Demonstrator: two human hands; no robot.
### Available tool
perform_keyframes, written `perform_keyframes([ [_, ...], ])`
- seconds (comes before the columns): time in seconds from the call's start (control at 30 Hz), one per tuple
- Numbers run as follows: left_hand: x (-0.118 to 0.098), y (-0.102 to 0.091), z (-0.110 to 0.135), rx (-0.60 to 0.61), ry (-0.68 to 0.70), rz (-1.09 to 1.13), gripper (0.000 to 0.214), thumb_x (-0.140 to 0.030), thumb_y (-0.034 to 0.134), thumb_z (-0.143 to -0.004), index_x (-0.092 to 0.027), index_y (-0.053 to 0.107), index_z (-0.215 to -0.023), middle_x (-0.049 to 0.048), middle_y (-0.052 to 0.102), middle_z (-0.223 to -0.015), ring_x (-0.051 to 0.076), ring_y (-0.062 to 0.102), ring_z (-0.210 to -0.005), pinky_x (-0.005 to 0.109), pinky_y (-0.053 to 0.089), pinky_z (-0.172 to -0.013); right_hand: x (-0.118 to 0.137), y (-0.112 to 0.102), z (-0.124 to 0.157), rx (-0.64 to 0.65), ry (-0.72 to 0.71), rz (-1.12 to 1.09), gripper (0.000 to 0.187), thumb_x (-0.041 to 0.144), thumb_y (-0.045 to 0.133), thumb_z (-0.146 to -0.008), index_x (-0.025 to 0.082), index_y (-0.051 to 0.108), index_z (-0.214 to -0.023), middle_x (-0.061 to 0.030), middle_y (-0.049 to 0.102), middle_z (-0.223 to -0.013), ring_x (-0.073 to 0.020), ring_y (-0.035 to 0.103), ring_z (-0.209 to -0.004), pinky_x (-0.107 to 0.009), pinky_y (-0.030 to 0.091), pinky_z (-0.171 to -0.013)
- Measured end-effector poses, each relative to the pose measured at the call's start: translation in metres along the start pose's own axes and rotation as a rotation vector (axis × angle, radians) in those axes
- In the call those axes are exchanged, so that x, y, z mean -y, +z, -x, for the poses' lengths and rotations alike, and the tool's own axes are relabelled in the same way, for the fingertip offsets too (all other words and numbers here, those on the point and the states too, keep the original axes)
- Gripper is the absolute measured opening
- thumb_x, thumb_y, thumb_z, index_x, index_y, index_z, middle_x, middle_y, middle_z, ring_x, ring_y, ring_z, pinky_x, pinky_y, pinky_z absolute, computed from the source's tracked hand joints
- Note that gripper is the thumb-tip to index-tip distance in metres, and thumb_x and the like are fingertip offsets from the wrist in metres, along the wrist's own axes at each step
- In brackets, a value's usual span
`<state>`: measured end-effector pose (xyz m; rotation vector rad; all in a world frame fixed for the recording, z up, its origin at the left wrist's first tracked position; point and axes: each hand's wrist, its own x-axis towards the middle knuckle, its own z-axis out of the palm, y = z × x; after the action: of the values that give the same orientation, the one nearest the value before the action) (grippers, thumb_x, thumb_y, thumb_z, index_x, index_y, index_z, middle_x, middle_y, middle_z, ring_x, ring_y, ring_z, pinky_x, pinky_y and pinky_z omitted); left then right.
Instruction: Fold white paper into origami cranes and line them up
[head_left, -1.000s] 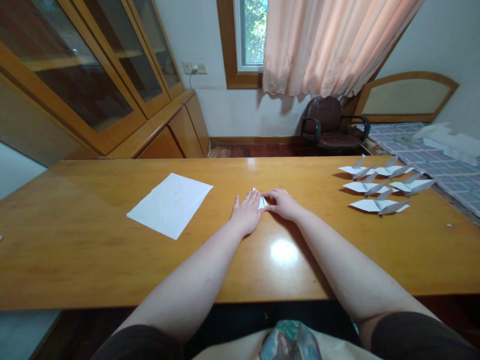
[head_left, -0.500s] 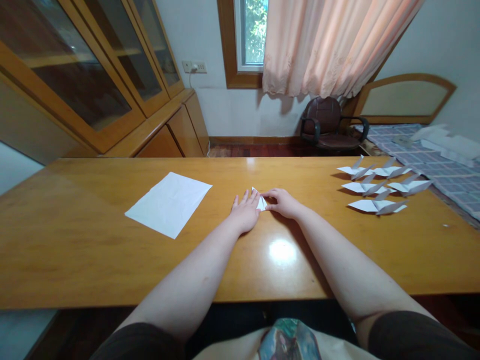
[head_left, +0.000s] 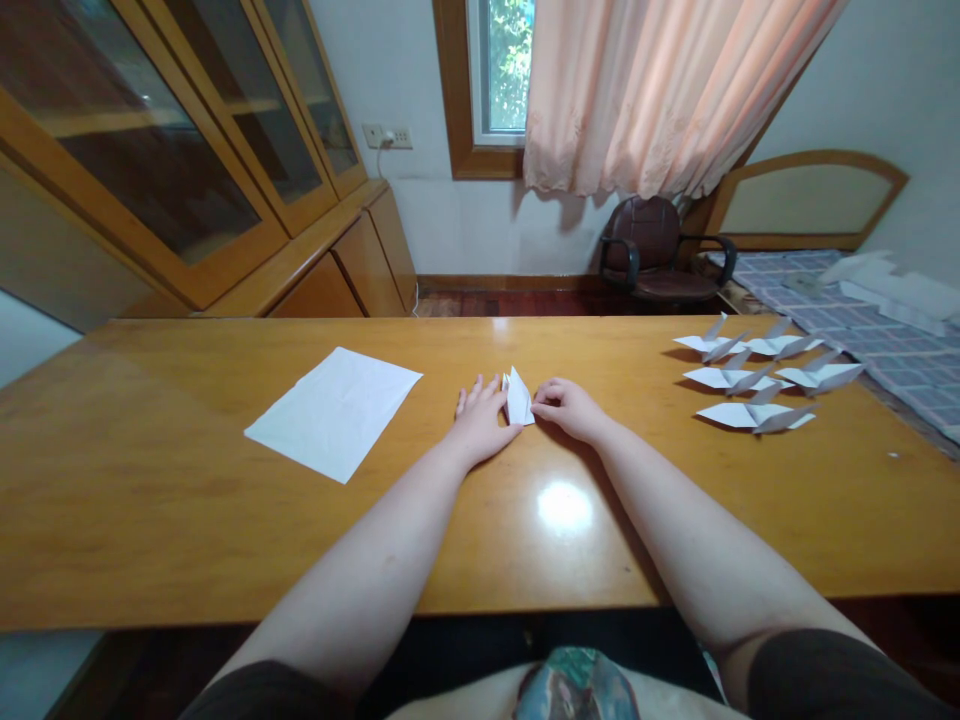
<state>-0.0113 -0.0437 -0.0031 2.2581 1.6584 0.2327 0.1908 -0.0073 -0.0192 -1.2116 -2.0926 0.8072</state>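
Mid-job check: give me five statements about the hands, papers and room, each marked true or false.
1. The flat white sheet lies to the left of the left hand. True.
2. The right hand rests on that sheet. False: it is at the right edge of the small folded paper.
3. Five folded paper birds stand toward the right end of the desk. True.
4. The left hand is well clear of the small folded paper. False: it is against its left side.
5. An office chair stands beyond the desk. True.
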Motion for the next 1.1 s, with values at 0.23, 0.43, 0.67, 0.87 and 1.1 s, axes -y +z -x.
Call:
perform_keyframes([
  [0.23,-0.001,-0.004,-0.001,-0.048,0.082,0.119,0.031,-0.034,0.056,-0.084,-0.03,0.066,-0.113,0.0007,0.05,-0.143,0.027,0.041,-0.134,0.057,0.02,-0.114,0.001,0.0,0.0,-0.018,0.046,-0.061,0.015,0.028,0.06,-0.079,0.018,0.066,-0.071,-0.0025,0.064,-0.078,-0.0162,0.058,-0.077,-0.03,0.045,-0.076],
  [0.43,-0.001,-0.005,-0.004,-0.154,0.162,0.33,0.025,-0.024,0.052,-0.087,-0.024,0.071,-0.104,0.0024,0.068,-0.117,0.019,0.059,-0.111,0.036,0.043,-0.102,0.007,0.001,0.002,-0.046,0.102,-0.094,0.021,0.037,0.06,-0.081,0.017,0.067,-0.08,-0.0036,0.067,-0.079,-0.0162,0.058,-0.073,-0.029,0.045,-0.069],
  [0.67,-0.002,-0.003,-0.004,-0.304,0.111,0.486,0.017,-0.025,0.06,-0.084,-0.02,0.073,-0.094,0.0045,0.068,-0.107,0.018,0.061,-0.103,0.033,0.047,-0.097,0.007,0.006,0.003,-0.037,0.083,-0.357,0.023,0.027,0.059,-0.081,0.019,0.061,-0.103,-0.0072,0.068,-0.102,-0.0183,0.063,-0.093,-0.035,0.048,-0.087],
  [0.87,-0.003,-0.003,-0.003,-0.409,0.035,0.536,0.007,-0.024,0.066,-0.08,-0.02,0.071,-0.083,0.0047,0.065,-0.105,0.017,0.061,-0.1,0.033,0.05,-0.092,0.003,0.013,0.001,-0.023,0.039,-0.689,0.055,0.019,0.067,-0.07,0.022,0.045,-0.12,-0.0118,0.055,-0.127,-0.0203,0.063,-0.103,-0.039,0.05,-0.091],
  [1.1,0.003,0.004,-0.005,-0.547,0.223,0.569,0.017,-0.029,0.073,-0.076,-0.019,0.06,-0.069,0.0054,0.064,-0.096,0.018,0.06,-0.093,0.034,0.05,-0.083,0.009,0.02,0.0,-0.105,0.028,-0.804,0.06,0.032,0.079,-0.066,0.023,0.052,-0.118,-0.0084,0.066,-0.108,-0.0215,0.065,-0.099,-0.043,0.049,-0.095],
])
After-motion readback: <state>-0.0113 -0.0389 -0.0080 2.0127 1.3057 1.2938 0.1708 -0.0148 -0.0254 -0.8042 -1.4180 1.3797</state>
